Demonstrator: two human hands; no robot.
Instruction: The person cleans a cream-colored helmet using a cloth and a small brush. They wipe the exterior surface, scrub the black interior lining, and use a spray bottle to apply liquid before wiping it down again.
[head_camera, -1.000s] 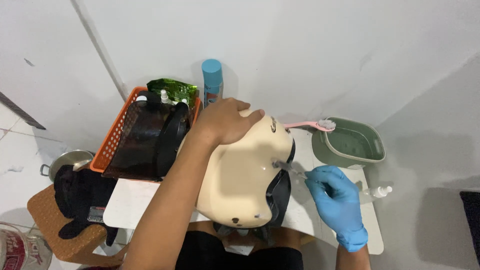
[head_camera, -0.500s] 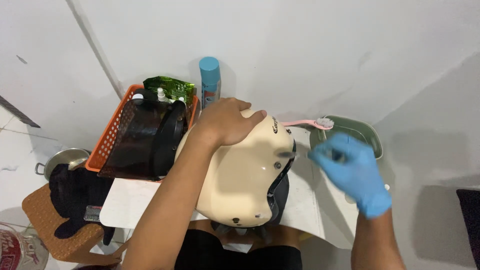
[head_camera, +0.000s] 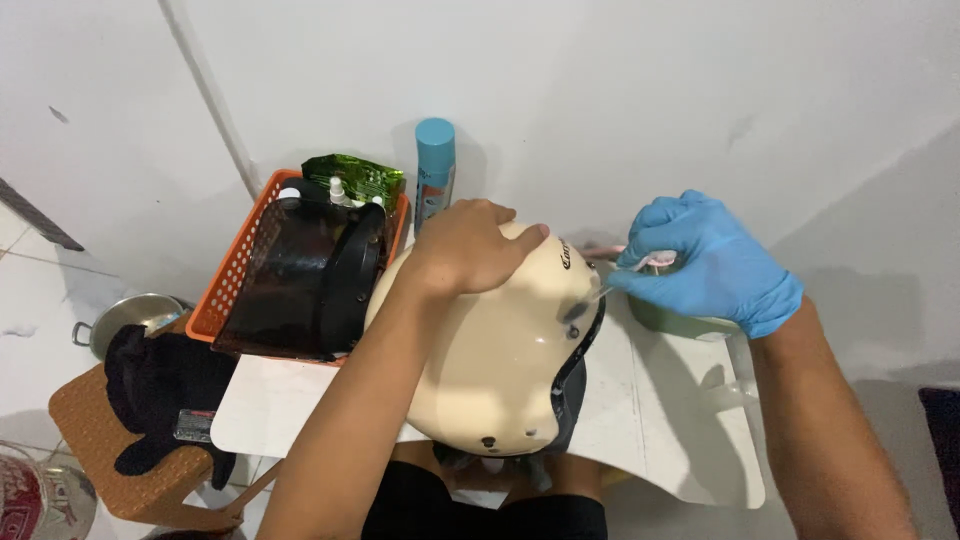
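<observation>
A cream helmet (head_camera: 495, 360) with a dark rim rests on a small white table (head_camera: 660, 420). My bare left hand (head_camera: 470, 245) lies flat on the helmet's top and steadies it. My right hand (head_camera: 705, 262), in a blue glove, is at the helmet's right side, over a green bowl (head_camera: 680, 322). Its fingers are closed on a pink toothbrush (head_camera: 655, 262); a thin clear piece sticks out below the fingers toward the helmet's rim.
An orange basket (head_camera: 230, 290) at the back left holds a dark visor (head_camera: 300, 290), a green packet and a small spray bottle. A blue spray can (head_camera: 434, 165) stands by the wall. A black cloth (head_camera: 165, 390) lies on a brown stool, a metal pot beside it.
My right hand rose from the table beside the helmet, moved back over the green bowl and closed on the pink toothbrush that lay across it. My left hand stayed on the helmet.
</observation>
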